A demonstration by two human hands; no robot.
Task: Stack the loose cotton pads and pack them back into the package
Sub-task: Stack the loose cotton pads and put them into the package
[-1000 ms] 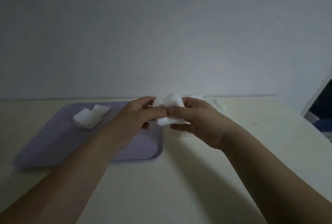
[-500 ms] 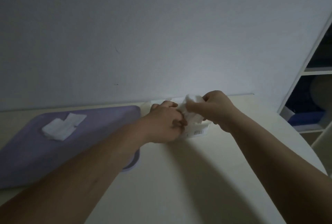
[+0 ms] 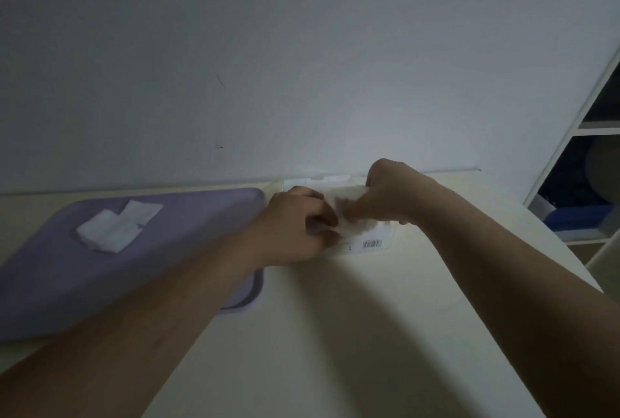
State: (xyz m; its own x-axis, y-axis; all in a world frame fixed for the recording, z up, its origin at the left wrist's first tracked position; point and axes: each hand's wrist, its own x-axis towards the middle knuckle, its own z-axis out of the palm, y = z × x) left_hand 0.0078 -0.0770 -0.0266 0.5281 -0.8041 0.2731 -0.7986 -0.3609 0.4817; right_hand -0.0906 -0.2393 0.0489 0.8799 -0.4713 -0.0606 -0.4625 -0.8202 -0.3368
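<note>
A clear plastic package (image 3: 370, 245) with a barcode lies on the cream table by the wall, right of the tray. My right hand (image 3: 389, 194) grips a stack of white cotton pads (image 3: 350, 196) and holds it down at the package's top. My left hand (image 3: 297, 224) has its fingers curled on the package's left side, next to the pads. A few loose white cotton pads (image 3: 117, 226) lie overlapping on the purple tray (image 3: 188, 216) at the left. The package's opening is hidden by both hands.
The cream table (image 3: 335, 333) runs up to a pale wall at the back. A white shelf unit (image 3: 590, 156) with dark and blue items stands off the table's right edge. My left forearm crosses the tray's near right corner.
Both hands carried the stack of pads from above the tray's right edge to the package by the wall. The stack has gone down onto the package. The view has turned right.
</note>
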